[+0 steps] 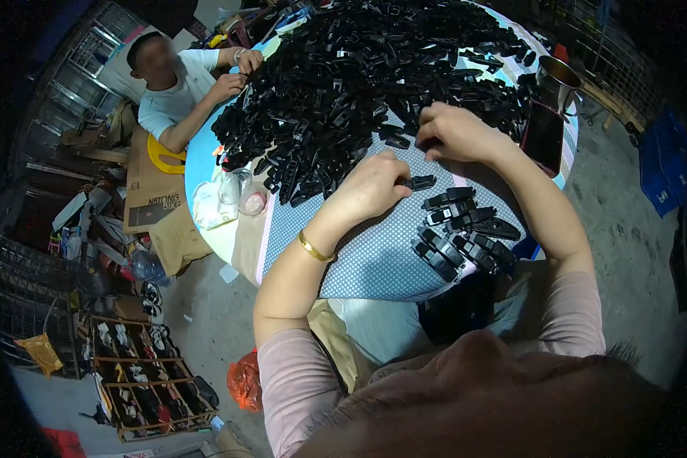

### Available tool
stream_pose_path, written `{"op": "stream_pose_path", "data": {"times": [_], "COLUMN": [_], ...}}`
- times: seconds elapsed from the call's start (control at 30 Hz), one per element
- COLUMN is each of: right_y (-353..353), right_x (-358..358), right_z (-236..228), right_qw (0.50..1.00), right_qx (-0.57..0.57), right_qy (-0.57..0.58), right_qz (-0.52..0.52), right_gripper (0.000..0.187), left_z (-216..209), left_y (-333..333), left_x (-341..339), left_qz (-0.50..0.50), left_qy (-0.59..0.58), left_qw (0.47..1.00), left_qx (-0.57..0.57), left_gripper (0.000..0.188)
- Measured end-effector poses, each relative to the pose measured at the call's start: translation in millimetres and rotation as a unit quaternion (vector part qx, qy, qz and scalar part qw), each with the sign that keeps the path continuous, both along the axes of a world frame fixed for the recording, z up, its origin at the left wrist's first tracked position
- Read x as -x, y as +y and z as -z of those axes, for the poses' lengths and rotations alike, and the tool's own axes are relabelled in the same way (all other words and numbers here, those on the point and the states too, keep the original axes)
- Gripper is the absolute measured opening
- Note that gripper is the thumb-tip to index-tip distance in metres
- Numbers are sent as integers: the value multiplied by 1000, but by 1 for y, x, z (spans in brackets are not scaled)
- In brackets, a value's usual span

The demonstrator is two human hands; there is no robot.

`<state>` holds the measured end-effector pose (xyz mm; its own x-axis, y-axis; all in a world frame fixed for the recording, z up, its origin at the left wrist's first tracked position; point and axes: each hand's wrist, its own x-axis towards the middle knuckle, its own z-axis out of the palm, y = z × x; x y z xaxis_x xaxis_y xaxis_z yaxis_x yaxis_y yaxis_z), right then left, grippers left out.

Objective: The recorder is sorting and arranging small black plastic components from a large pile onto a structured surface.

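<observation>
My left hand [370, 185] is closed, thumb and forefinger pinching a small black plastic part [421, 182] that sticks out to the right. At the near edge of the big heap, my right hand [459, 132] has its fingers curled downward. Whatever lies under those fingertips is hidden. The heap of black plastic parts [320, 107] spreads over the far side of the table. A loose part [395, 140] rests between my hands. Closer to me, below my right hand, a small group of black parts [466, 237] lies in rough rows.
The round table [374, 263] has a patterned cover. A metal cup [556, 80] and a dark-screened phone [543, 137] sit at its right edge. Clear plastic packaging [225, 197] lies on the left. Across the table at far left, another person [179, 84] handles parts.
</observation>
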<state>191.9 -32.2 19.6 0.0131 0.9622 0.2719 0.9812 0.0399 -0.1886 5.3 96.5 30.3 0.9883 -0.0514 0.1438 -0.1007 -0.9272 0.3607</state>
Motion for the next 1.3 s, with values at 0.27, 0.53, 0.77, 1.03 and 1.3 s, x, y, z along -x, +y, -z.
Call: {"op": "stream_pose_path", "data": {"times": [0.27,0.53,0.77,1.03,1.3], "right_y": [7,2,8,11,12], "right_x": [-10,-14,15,30,32], "right_z": [9,4,-3,7,7], "right_qw": [984,990,970,966,976], "right_qx": [-135,-74,-120,-14,28], "right_qy": [-80,-13,212,255,216], "right_qz": [81,120,14,-48,-25], "right_gripper": [26,35,37,26,28], "left_z": [18,32,39,29,33], "left_y": [4,-2,11,20,20], "left_x": [-6,2,6,8,10], "left_qz": [-25,-44,-59,-110,-121], "left_qy": [19,-86,-165,-125,-127], "left_qw": [995,994,983,986,983], "left_qx": [91,52,48,27,61], "left_gripper": [24,24,20,23,24]}}
